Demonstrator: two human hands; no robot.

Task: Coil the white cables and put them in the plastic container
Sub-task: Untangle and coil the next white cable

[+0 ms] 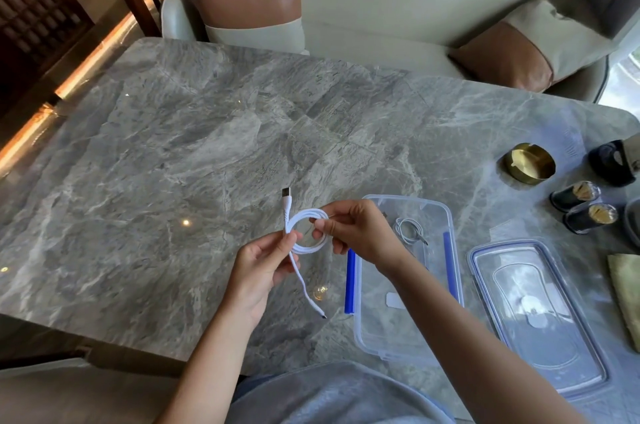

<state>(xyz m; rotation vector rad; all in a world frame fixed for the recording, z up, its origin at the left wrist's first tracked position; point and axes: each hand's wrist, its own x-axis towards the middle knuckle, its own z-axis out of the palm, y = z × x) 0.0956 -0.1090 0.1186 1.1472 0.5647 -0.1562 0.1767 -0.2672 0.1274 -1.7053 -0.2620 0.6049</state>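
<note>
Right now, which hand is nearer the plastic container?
Right. The right hand pinches the white cable at the left edge of the plastic container; the left hand grips the cable further left, clear of the container.

Light grey top (329, 396), bare forearms (214, 354)

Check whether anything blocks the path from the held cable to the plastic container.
Nothing visible does. Right of the held cable, the container is open, its lid lying beside it; only another coiled cable lies inside.
</note>
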